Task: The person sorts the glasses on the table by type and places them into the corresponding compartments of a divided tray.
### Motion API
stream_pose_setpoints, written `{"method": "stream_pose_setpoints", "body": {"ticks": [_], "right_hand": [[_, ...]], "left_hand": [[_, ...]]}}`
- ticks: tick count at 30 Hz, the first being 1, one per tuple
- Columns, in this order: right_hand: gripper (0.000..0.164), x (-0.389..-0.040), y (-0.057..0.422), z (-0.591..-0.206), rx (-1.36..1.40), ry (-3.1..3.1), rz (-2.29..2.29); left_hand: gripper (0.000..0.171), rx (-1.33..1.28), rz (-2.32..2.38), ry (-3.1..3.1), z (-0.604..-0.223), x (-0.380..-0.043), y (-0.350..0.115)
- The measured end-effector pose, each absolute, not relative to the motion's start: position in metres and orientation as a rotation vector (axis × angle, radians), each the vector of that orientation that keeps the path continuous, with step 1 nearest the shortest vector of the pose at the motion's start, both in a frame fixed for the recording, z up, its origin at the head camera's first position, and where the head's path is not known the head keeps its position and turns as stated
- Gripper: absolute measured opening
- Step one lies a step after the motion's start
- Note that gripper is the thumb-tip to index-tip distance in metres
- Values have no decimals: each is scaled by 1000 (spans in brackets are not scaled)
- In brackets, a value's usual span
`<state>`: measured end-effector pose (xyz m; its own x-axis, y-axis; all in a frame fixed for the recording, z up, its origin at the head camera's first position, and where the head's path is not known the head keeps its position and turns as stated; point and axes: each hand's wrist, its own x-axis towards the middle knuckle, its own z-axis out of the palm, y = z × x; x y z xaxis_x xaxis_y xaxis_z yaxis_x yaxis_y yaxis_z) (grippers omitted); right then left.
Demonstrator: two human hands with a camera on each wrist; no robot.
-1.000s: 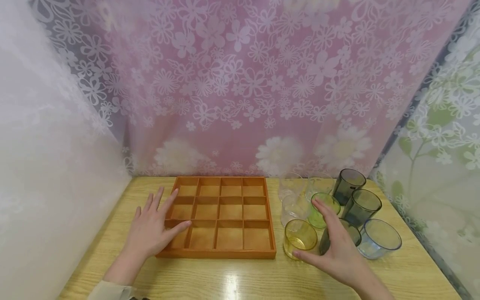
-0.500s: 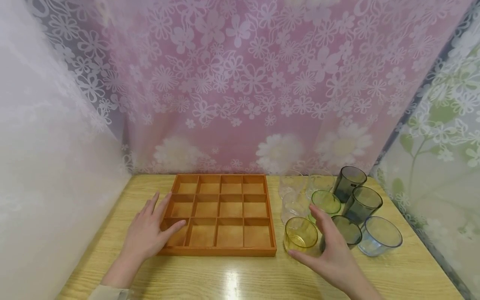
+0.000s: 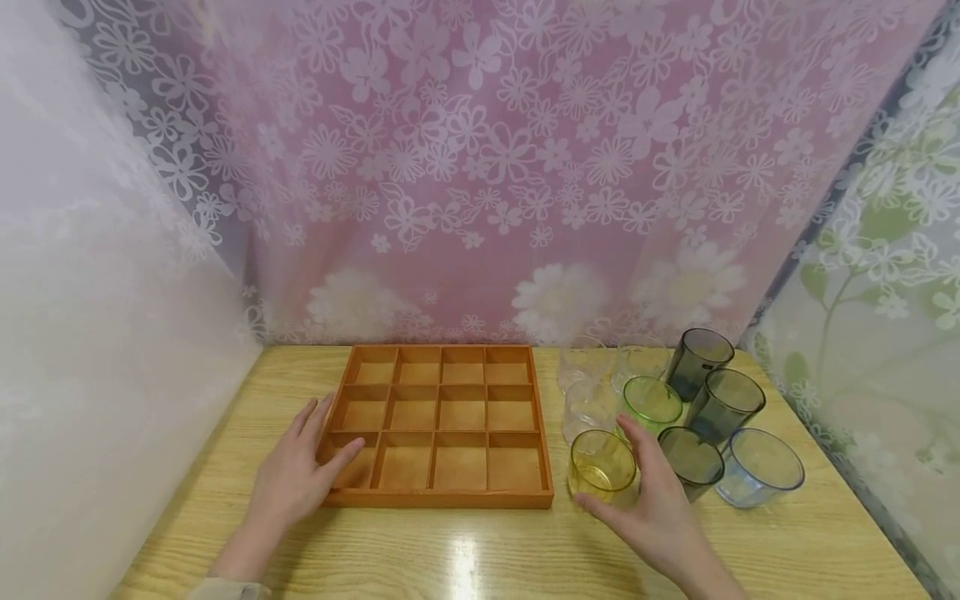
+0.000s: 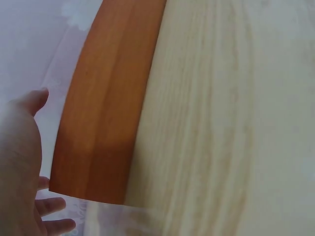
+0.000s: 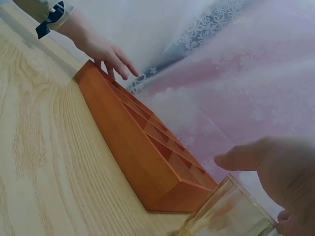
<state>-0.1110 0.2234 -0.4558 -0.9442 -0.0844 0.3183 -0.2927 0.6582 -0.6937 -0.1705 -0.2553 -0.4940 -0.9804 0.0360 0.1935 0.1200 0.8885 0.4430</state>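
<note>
No legible text, label, brand or number is found in any view. A small dark mark [image 3: 707, 367] is noted on the rearmost grey glass tumbler [image 3: 691, 372], too small to be read.

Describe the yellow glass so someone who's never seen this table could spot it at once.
Find the divided wooden tray on the table, then look right to the glasses. The yellow glass stands nearest the tray's front corner, beside the right hand. It alone is yellow, unlike the bright green glass and dark glass nearby.
</note>
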Motion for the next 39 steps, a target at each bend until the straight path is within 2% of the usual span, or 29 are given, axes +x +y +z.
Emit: {"method": "stream_pose_setpoints", "body": {"ticks": [19,32,39], "right_hand": [[112,-116,218,-484,182,-2534,1358],[114,-118,210,-505,5,-2509,1431],[107,-121,211,-512,-19,-2489,1557]], "left_hand": [[79,39,-1079,-2643,-514,-166,-255],[51,169,-1286,-2395,-527,-166,-245],[36,242,-1405,-2279,-534,-168,-246]]}}
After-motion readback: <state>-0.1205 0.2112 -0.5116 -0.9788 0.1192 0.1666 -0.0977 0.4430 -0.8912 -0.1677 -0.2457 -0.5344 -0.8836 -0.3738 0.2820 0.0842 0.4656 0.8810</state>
